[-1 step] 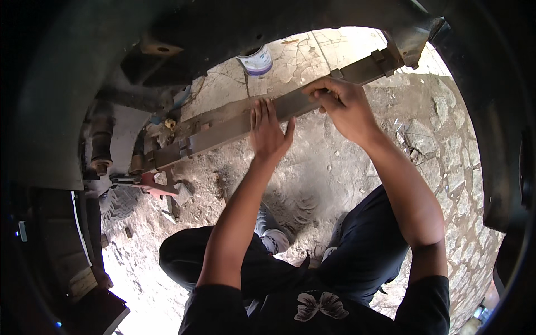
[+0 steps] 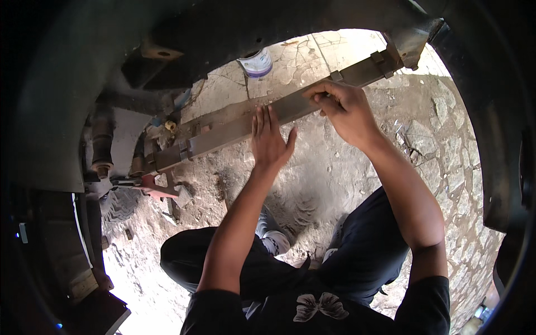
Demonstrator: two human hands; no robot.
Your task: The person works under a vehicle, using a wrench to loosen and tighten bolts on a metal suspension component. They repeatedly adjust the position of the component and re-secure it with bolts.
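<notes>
A long dark leaf spring [image 2: 223, 133] with clamp bands runs slantwise under the vehicle, from low left to high right. My left hand [image 2: 269, 139] lies open near its middle, fingers together and stretched over the metal, thumb apart. Farther right along the same spring is my right hand [image 2: 346, 109], its fingers curled closed against the upper face. Whatever those fingers may hold is hidden from view. A clamp band [image 2: 335, 76] sits on the spring just beyond the right hand.
The dark vehicle body [image 2: 223, 39] arches overhead and down both sides. A white and purple can [image 2: 257, 63] stands on paving behind the spring. At the left are a shock absorber [image 2: 103, 142] and a red metal piece [image 2: 159, 187]. Rough stony ground [image 2: 441, 167] lies below.
My left hand has shifted slightly right and a little toward me along the spring. My right hand has moved only very slightly.
</notes>
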